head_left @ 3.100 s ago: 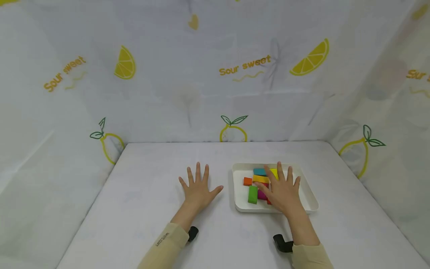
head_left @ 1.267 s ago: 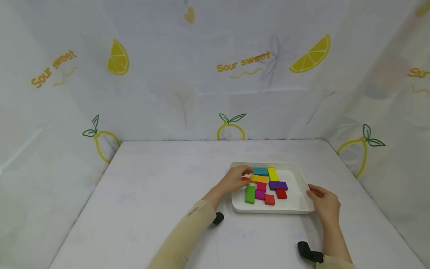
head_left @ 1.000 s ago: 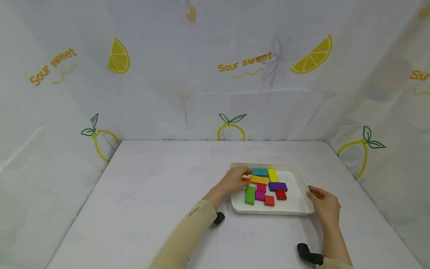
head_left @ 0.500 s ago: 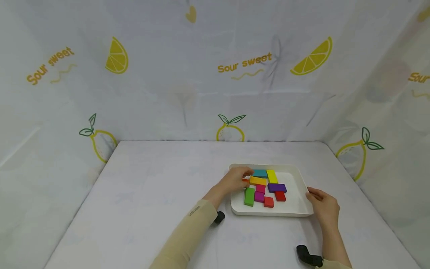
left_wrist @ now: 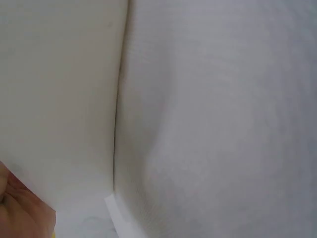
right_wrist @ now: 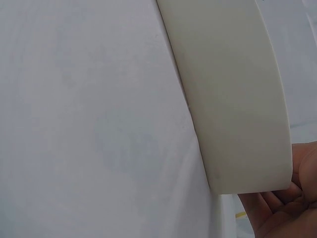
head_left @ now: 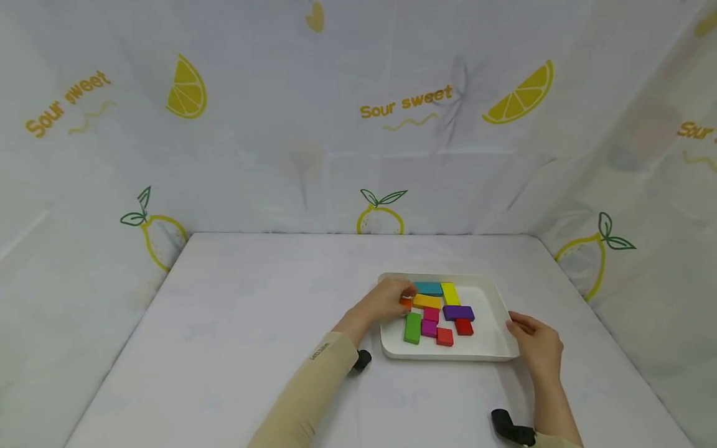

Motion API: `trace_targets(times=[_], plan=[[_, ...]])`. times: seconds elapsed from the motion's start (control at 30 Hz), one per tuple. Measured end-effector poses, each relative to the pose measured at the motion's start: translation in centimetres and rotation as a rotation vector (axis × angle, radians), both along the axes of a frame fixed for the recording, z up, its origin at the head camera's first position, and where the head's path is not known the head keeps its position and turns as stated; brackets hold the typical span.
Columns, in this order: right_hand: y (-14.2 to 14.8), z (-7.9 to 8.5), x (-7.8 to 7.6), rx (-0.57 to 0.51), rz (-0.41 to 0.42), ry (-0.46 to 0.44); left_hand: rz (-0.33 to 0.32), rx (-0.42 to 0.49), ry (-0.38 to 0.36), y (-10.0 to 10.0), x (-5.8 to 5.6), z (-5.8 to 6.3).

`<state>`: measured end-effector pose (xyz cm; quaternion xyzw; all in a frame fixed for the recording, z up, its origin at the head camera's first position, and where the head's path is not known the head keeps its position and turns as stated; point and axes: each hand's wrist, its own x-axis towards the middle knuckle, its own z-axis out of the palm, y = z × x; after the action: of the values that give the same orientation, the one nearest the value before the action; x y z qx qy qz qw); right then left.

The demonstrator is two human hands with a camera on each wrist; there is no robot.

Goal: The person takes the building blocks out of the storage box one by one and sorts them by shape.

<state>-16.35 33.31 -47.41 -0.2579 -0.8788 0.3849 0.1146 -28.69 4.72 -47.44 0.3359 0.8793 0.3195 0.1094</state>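
A shallow white tray (head_left: 448, 358) lies on the table with several coloured blocks in it. My left hand (head_left: 381, 302) reaches over its left rim, fingers and thumb curled round the small orange block (head_left: 406, 303), which they partly cover. Near that hand lie a green block (head_left: 412, 328), a yellow-orange block (head_left: 427, 302) and a teal block (head_left: 428, 289). At the tray's right edge my right hand (head_left: 540, 345) grips the rim between thumb and fingers. In the right wrist view its fingers (right_wrist: 272, 206) show at the tray's corner, partly hidden behind the wall.
Further right in the tray are a yellow block (head_left: 450, 294), a purple block (head_left: 459, 313), red blocks (head_left: 445, 337) and pink and magenta ones (head_left: 429, 328). A white cloth covers the table (head_left: 252, 311). Behind stands a lemon-printed curtain (head_left: 302, 124).
Both hands were spread flat about three seconds ago. The left moved right to the orange block, the right to the tray's right rim. Since about one second ago both have kept nearly still.
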Motion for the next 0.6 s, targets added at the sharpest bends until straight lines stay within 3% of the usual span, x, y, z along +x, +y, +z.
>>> trace_targets(times=[0.23, 0.6], plan=[[-0.13, 0.02, 0.11, 0.011, 0.005, -0.012, -0.005, -0.037, -0.013, -0.11, 0.01, 0.16], [-0.1, 0.07, 0.14, 0.013, -0.005, -0.009, -0.003, -0.009, 0.051, 0.1, 0.08, -0.04]])
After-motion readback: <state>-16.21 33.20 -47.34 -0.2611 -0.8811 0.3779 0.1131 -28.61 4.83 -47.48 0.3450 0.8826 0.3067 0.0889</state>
